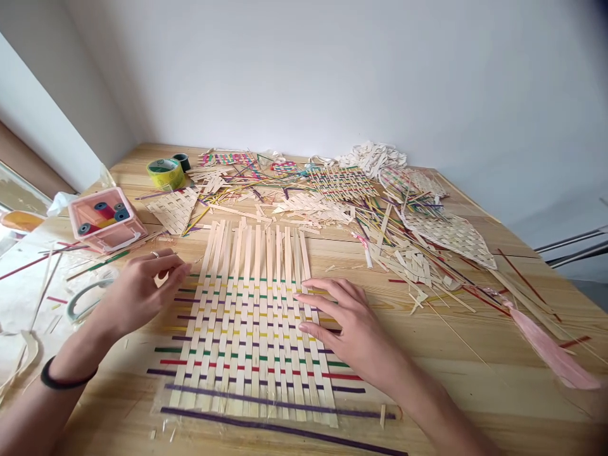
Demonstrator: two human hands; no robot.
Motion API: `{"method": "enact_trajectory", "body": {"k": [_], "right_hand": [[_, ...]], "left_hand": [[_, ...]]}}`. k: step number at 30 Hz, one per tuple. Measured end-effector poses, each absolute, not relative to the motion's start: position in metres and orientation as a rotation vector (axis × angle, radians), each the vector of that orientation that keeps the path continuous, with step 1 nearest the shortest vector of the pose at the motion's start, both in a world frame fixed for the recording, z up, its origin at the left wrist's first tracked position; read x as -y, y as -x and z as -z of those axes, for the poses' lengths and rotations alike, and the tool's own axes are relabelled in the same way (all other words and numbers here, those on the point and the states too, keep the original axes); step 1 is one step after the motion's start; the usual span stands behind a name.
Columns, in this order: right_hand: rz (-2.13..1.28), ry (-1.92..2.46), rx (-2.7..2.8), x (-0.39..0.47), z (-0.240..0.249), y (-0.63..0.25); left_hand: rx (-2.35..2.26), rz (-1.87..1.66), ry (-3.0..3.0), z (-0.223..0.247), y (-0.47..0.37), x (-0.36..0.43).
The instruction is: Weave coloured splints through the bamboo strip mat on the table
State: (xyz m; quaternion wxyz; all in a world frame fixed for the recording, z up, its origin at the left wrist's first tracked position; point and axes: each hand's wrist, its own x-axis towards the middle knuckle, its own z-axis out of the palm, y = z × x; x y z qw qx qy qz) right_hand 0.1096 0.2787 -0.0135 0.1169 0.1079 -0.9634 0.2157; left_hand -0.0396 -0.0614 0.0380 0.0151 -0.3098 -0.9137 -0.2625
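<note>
A flat mat (256, 323) of pale bamboo strips lies in front of me, crossed by narrow purple, yellow, green and red strips. The upper ends of its pale upright strips (259, 250) are loose, with no coloured strips through them. My right hand (342, 316) rests on the mat's right side, fingers spread. At the upper left edge is my left hand (147, 288), its thumb and forefinger closed together; a thin pale sliver shows by the fingertips, too small to name. Clear tape covers the lower edge, along a purple strip (280, 402). Another purple strip (285, 432) lies below.
A pink plastic box (111, 231) with thread spools and a yellow tape roll (165, 174) stand at left. Scissors with a pale handle (78, 301) lie near my left wrist. Scrap strips (318, 208) heap at the back; a woven fan (449, 237) and pink tassel (546, 345) lie right.
</note>
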Motion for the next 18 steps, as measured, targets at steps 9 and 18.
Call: {"method": "enact_trajectory", "body": {"k": [9,18], "right_hand": [[-0.692,-0.279,2.685,-0.28,0.002,-0.107],[-0.701,-0.081,2.532,-0.297,0.003,-0.104]], "left_hand": [[2.921,0.874,1.055,-0.033,0.035,0.06],[2.928,0.791,0.995,-0.026,0.045,0.069]]}}
